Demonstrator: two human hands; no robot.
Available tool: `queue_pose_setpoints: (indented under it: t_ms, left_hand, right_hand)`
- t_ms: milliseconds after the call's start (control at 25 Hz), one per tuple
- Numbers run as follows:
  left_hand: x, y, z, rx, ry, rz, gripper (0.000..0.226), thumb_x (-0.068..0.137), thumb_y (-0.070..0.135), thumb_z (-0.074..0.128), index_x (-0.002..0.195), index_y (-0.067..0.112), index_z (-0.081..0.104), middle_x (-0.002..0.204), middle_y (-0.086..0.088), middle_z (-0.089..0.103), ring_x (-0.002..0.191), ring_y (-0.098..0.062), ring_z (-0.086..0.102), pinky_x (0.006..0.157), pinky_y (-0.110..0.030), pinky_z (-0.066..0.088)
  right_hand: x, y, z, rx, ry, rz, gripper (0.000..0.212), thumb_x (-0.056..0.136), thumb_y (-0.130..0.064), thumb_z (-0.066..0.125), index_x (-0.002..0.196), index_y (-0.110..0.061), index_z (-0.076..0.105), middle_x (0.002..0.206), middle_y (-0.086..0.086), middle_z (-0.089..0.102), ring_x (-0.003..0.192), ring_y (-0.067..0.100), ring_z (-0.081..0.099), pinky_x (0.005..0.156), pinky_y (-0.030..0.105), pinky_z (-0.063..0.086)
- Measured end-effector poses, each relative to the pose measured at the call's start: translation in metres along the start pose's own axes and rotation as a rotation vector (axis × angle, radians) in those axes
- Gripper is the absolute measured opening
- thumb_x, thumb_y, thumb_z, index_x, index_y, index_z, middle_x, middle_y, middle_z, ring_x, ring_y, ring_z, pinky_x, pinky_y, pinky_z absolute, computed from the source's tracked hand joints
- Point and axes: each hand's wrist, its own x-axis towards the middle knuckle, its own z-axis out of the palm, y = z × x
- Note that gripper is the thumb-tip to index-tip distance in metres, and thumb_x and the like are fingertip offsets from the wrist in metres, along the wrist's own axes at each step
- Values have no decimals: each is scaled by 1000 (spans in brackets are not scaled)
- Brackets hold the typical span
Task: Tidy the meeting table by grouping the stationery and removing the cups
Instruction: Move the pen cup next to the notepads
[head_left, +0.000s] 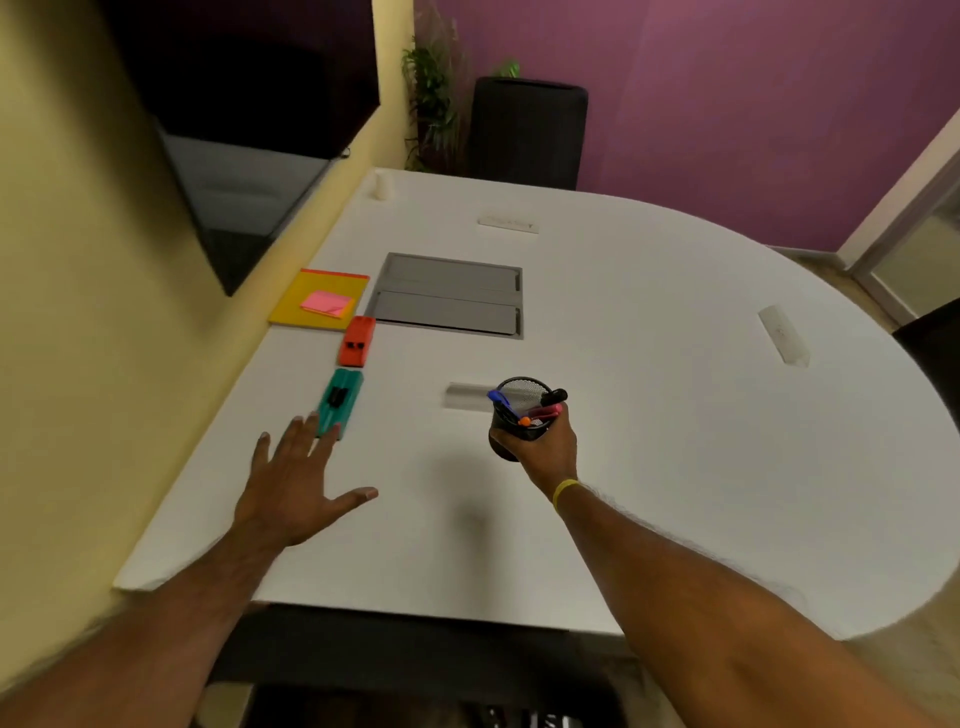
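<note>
Grouping the stationery looks to be the step in hand. The right hand (545, 447) curls round a black mesh pen pot (519, 413), held over the middle of the bench (675, 441), apparently clear of its surface. The pot's long axis stands near upright, mouth tipped slightly toward the far edge. The left hand (291, 488) is spread flat, fingertips at the near end of a teal block (340, 400) lying lengthwise along the left edge, in line with a red block (357, 341) and a yellow pad (317, 299). Next, I judge, the pot must travel left and settle upright beside that row.
</note>
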Motion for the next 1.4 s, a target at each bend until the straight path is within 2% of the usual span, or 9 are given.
queue_pose_setpoints:
  t_ms: [160, 320, 560, 760, 840, 1040, 1120, 1240, 1400]
  left_hand:
    - [-22, -45, -10, 12, -29, 24, 120, 61, 99, 9, 157, 26, 0, 166, -3, -3, 152, -20, -7, 121, -51, -6]
    - [-25, -82, -3, 9, -56, -5, 123, 56, 100, 2, 156, 28, -2, 166, -3, -5, 152, -20, -9, 121, -51, -7]
    - [-5, -112, 6, -19, -58, -82, 124, 54, 100, -1, 156, 30, -2, 166, -2, -4, 152, -19, -8, 120, -51, -7]
    - [15, -137, 17, -45, -42, -136, 121, 57, 99, 2, 156, 30, 1, 166, -3, 0, 152, -19, -4, 120, -52, -3]
    - [27, -147, 27, -54, -51, -130, 120, 58, 99, 3, 156, 30, 1, 166, -3, -1, 152, -19, -5, 121, -52, -2]
    - [84, -181, 54, -58, -63, -91, 117, 60, 98, 3, 156, 31, 1, 166, -2, -5, 152, -19, -5, 121, -51, -1]
    - [108, -193, 65, -66, -61, -65, 117, 60, 98, 2, 156, 30, 2, 165, -3, -5, 153, -20, -4, 121, -51, 0]
    - [142, -209, 81, -70, -57, -64, 116, 62, 97, 3, 156, 29, 3, 165, -4, -5, 153, -22, -3, 121, -51, 3]
    - [173, -220, 103, -95, -43, -95, 113, 65, 96, 6, 156, 29, 5, 166, -4, -5, 153, -21, -2, 122, -49, 4]
  right_hand:
    - [-51, -15, 42, 0, -35, -15, 61, 54, -36, 88, 100, -40, 49, 97, -15, 67, 82, -6, 65, 60, 7, 49]
    - [-67, -25, 80, -33, -111, -15, 70, 53, -39, 90, 108, -39, 47, 101, -15, 66, 89, -2, 66, 63, 10, 51]
    - [-42, -26, 135, -59, -221, 0, 74, 54, -35, 91, 113, -33, 46, 105, -15, 65, 95, 1, 64, 66, 11, 50]
    - [-12, -27, 198, -57, -297, 5, 76, 55, -32, 92, 113, -34, 44, 102, -19, 62, 88, -5, 63, 61, 4, 48]
    - [0, -28, 226, -61, -301, 14, 72, 55, -30, 92, 108, -35, 44, 99, -18, 63, 86, -10, 64, 61, 3, 48]
    - [51, -36, 302, -34, -272, 27, 69, 59, -26, 92, 107, -38, 43, 104, -16, 62, 92, -1, 63, 63, 6, 50]
    - [74, -40, 333, -29, -247, 43, 74, 59, -28, 92, 114, -34, 43, 110, -12, 62, 98, 4, 62, 72, 12, 53]
    - [111, -39, 378, -38, -185, 32, 81, 57, -28, 93, 123, -25, 45, 116, -5, 60, 105, 13, 60, 90, 29, 55]
    - [154, -29, 429, -57, -162, -5, 79, 56, -27, 94, 119, -29, 45, 110, -7, 61, 103, 15, 61, 87, 24, 51]
